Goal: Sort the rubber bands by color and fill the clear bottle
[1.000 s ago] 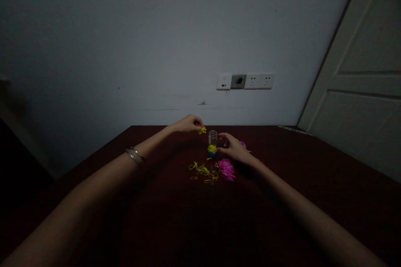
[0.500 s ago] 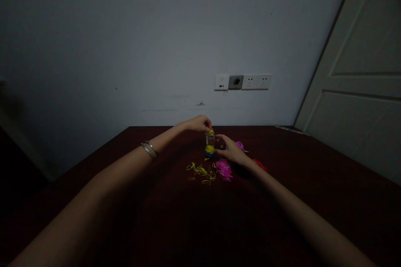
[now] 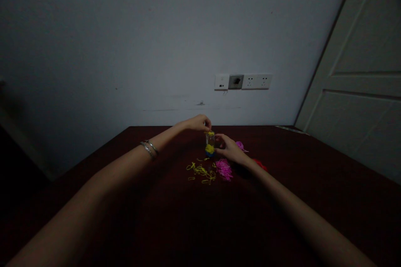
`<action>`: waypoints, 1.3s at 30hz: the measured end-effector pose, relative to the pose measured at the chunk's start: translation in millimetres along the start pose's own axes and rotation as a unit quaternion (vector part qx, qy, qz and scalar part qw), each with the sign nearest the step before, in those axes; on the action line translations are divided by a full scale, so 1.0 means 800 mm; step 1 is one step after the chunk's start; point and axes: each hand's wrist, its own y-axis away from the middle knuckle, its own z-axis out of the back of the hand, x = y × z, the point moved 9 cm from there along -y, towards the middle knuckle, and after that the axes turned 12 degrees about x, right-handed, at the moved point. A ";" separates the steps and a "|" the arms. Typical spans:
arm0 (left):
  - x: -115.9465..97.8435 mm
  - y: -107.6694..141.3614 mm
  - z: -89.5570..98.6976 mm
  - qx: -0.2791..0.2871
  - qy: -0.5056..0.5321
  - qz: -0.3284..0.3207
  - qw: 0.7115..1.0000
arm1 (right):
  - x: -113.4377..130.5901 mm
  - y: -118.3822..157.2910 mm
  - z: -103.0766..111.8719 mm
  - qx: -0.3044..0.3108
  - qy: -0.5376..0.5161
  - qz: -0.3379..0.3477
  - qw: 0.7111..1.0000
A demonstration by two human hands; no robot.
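Observation:
A small clear jar stands upright on the dark table, with blue and yellow rubber bands in its lower part. More yellow rubber bands fill its mouth. My left hand is closed in a pinch at the rim, on these yellow bands; its fingertips are partly hidden. From the right, my right hand grips the jar's side between thumb and fingers. Loose yellow rubber bands lie scattered in front of the jar. Beside them is a pile of pink rubber bands.
Behind my right hand lies a purple bundle. Red bands show beyond my right forearm. A pale wall with a socket panel rises at the table's back edge, and a door is at right.
The yellow bunch at the jar's mouth has sunk lower into the neck. Another yellow band now lies on the table just in front of the jar. My right hand has stayed in place.

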 end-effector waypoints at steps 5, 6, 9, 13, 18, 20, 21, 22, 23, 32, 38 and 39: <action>-0.005 0.005 0.005 -0.016 0.024 0.005 1.000 | 0.000 0.000 0.000 0.002 -0.006 0.004 1.000; -0.008 0.006 0.006 -0.018 0.031 0.003 0.999 | 0.002 0.001 0.000 0.002 -0.008 0.007 1.000; -0.015 0.010 0.007 -0.025 0.050 -0.008 0.998 | 0.005 0.001 0.001 0.001 -0.009 0.012 1.000; -0.012 0.013 0.011 -0.042 0.068 -0.019 0.997 | 0.002 0.001 0.004 -0.005 -0.001 -0.005 1.000; 0.039 0.022 0.020 -0.116 0.099 0.041 0.987 | -0.004 0.003 0.013 -0.022 0.017 -0.021 0.999; 0.074 0.030 0.016 -0.162 0.124 0.085 0.975 | -0.007 0.004 0.009 0.006 0.015 -0.029 0.999; 0.092 0.034 0.010 -0.178 0.139 0.104 0.969 | -0.007 0.004 0.005 0.030 0.015 -0.032 0.999; 0.110 0.039 0.002 -0.191 0.157 0.123 0.961 | -0.007 0.004 -0.001 0.058 0.019 -0.035 0.997; 0.127 0.044 -0.009 -0.202 0.179 0.143 0.952 | -0.007 0.005 -0.008 0.089 0.026 -0.035 0.995; 0.209 0.102 -0.109 -0.253 0.305 0.275 0.876 | 0.005 0.015 -0.056 0.198 0.159 -0.037 0.967; 0.220 0.106 -0.113 -0.295 0.302 0.292 0.858 | 0.011 0.014 -0.052 0.169 0.221 -0.031 0.960; 0.221 0.106 -0.111 -0.305 0.296 0.291 0.857 | 0.012 0.014 -0.051 0.165 0.215 -0.026 0.962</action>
